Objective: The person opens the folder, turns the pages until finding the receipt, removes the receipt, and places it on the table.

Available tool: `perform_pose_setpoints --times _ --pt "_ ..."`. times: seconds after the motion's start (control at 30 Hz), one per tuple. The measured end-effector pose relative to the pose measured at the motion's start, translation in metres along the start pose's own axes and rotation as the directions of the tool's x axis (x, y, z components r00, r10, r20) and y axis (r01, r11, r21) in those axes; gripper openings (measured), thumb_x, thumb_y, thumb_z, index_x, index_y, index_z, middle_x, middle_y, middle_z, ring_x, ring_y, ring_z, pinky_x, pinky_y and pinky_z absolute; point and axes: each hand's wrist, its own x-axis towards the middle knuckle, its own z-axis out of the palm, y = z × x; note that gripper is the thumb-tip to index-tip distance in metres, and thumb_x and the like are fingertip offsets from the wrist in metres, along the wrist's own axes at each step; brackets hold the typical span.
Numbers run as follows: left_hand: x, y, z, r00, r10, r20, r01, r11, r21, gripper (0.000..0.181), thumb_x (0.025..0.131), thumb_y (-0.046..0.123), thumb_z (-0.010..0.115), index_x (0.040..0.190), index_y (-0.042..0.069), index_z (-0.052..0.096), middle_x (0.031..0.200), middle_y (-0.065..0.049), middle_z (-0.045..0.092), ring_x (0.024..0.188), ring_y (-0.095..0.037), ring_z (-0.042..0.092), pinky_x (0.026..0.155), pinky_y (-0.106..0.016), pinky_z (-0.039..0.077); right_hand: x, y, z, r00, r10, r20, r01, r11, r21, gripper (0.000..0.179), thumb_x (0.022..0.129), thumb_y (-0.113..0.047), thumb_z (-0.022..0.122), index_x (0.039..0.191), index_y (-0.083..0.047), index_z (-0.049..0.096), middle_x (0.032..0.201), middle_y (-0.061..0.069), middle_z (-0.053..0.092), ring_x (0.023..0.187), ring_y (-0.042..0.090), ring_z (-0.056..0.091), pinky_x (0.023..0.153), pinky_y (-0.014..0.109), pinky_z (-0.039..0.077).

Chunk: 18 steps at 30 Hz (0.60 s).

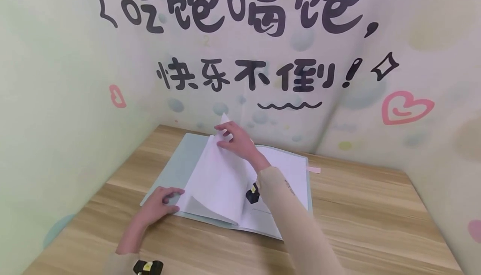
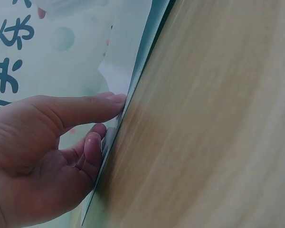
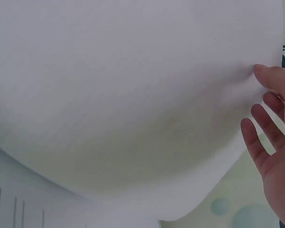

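Observation:
An opened book [image 1: 279, 170] with white pages and a pale blue cover [image 1: 176, 162] lies on the wooden table. At its far side my right hand [image 1: 234, 141] pinches a raised white page [image 1: 221, 175] near the edge. In the right wrist view the thumb presses on this bowed page [image 3: 133, 95], while the other fingers of the hand [image 3: 273, 128] spread beside its edge. My left hand [image 1: 158, 206] rests at the near left corner of the book. Seen from the left wrist, the thumb [image 2: 114, 104] touches the book's edge and the other fingers bend loosely beneath it.
A pale pink tab [image 1: 313, 169] sticks out from the book's right side. Behind the table [image 1: 368, 208] stands a wall [image 1: 240, 45] with large dark lettering and pink hearts. Another pale wall [image 1: 56, 99] borders the left side.

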Motion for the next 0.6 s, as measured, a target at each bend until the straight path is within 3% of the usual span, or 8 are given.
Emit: perform_pose_setpoints --times 0.2,0.37,0.6 --pt "-0.003 -0.002 -0.004 0.999 -0.04 0.002 0.04 0.999 -0.008 0.043 0.077 0.01 0.079 0.119 0.007 0.067 0.109 -0.02 0.055 0.09 -0.023 0.048 0.075 -0.031 0.039 0.004 0.003 0.029 0.999 -0.015 0.032 0.013 0.998 0.06 0.052 0.09 -0.018 0.072 0.139 -0.016 0.053 0.138 0.003 0.053 0.118 0.018 0.057 0.094 0.03 0.053" --pt "-0.002 -0.003 -0.005 0.999 -0.036 0.023 0.036 0.999 -0.004 0.044 0.078 0.011 0.078 0.121 0.007 0.066 0.11 -0.02 0.056 0.091 -0.022 0.047 0.075 -0.031 0.039 0.002 0.008 0.047 0.996 -0.014 0.083 0.011 1.0 0.028 0.064 0.088 -0.017 0.074 0.145 -0.013 0.046 0.143 0.006 0.049 0.123 0.02 0.054 0.099 0.032 0.05" --pt "0.001 -0.002 -0.006 0.999 0.02 0.046 -0.02 1.0 -0.017 0.048 0.075 0.008 0.078 0.121 0.002 0.066 0.101 -0.015 0.054 0.087 -0.02 0.045 0.073 -0.028 0.037 -0.003 0.021 0.062 0.993 -0.006 0.116 0.009 1.0 -0.029 0.08 0.083 -0.02 0.079 0.151 -0.016 0.038 0.148 0.007 0.043 0.127 0.022 0.048 0.105 0.036 0.043"
